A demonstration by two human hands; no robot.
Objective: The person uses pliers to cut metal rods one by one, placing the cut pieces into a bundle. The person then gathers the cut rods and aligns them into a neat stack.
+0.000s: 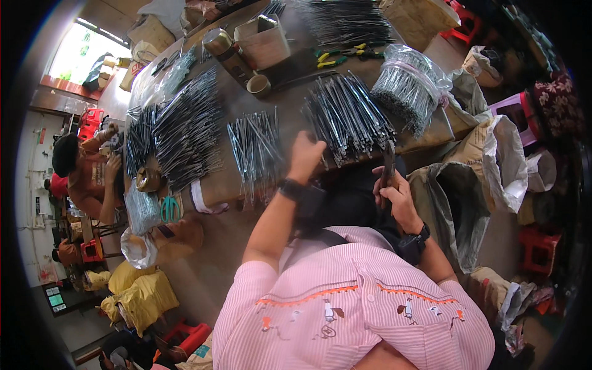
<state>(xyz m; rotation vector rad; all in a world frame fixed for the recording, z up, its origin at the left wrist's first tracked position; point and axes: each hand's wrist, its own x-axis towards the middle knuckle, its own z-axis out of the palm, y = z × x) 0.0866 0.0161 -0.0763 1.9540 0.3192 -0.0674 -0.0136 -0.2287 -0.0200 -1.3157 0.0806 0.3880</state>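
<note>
My right hand (399,196) is wrapped round the handles of a pair of dark pliers (388,165), whose jaws point up beside the near right corner of a pile of thin dark metal rods (348,117). My left hand (306,155) is closed at the near left edge of that pile, over the table's edge. What it pinches, if anything, is too small or blurred to make out. Left of it lies a smaller, looser heap of similar shiny rods (254,148), some overhanging the edge. Both wrists wear dark bands.
On the table (290,102) are larger rod piles (188,126), a plastic-wrapped bundle (410,83), yellow-handled pliers (333,60), a flask (225,52) and a cup (259,85). Open sacks (453,203) crowd my right. A person (92,172) sits at the far left.
</note>
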